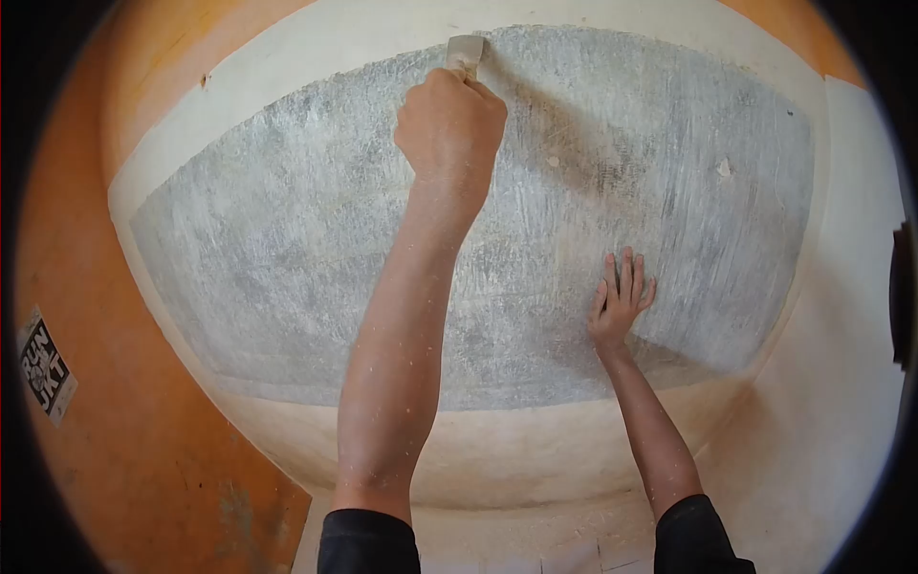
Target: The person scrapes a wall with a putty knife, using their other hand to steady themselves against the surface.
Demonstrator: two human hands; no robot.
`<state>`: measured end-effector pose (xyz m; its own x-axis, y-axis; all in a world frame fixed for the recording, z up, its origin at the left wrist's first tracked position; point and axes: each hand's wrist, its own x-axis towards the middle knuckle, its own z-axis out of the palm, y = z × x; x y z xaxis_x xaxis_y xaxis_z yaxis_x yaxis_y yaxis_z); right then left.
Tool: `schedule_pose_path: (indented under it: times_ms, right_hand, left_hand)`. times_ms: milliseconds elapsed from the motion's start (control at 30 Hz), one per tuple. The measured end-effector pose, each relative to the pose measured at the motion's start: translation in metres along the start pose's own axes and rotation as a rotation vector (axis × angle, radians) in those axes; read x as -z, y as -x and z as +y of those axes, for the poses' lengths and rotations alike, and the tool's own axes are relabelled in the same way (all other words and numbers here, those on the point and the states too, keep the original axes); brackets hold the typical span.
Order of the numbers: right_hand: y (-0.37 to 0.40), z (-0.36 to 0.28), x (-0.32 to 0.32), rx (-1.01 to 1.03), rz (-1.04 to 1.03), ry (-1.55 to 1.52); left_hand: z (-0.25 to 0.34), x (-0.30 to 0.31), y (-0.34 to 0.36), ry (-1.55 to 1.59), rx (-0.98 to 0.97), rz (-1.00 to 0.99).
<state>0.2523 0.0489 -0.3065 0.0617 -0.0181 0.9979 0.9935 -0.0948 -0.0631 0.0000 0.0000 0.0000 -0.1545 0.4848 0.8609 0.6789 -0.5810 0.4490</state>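
Note:
A scraper with a flat metal blade (466,48) is gripped in my left hand (451,124), raised high. Its blade lies at the upper edge of a rough grey patch (535,239) on the wall, where the grey meets a cream-white border (382,38). My right hand (621,298) rests lower down on the right part of the grey surface, fingers spread and holding nothing. Small pale specks dot my left forearm. The scraper's handle is mostly hidden inside my left fist.
Orange wall (124,383) fills the left side, with a black-and-white sticker (46,368) on it. A pale wall (861,220) stands at the right, with a dark object (902,297) at the far right edge. Shadows fall beside both hands.

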Motion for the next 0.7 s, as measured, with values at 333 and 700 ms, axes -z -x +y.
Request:
schedule_pose_path:
  times_ms: [333,700]
  right_hand:
    - [-0.003,0.004,0.003,0.007,0.000,-0.001]
    - [-0.004,0.000,0.006,-0.009,-0.002,-0.033]
  left_hand:
    - [0.004,0.001,0.000,0.022,-0.125,0.094]
    - [0.010,-0.001,0.001,0.029,-0.041,0.050]
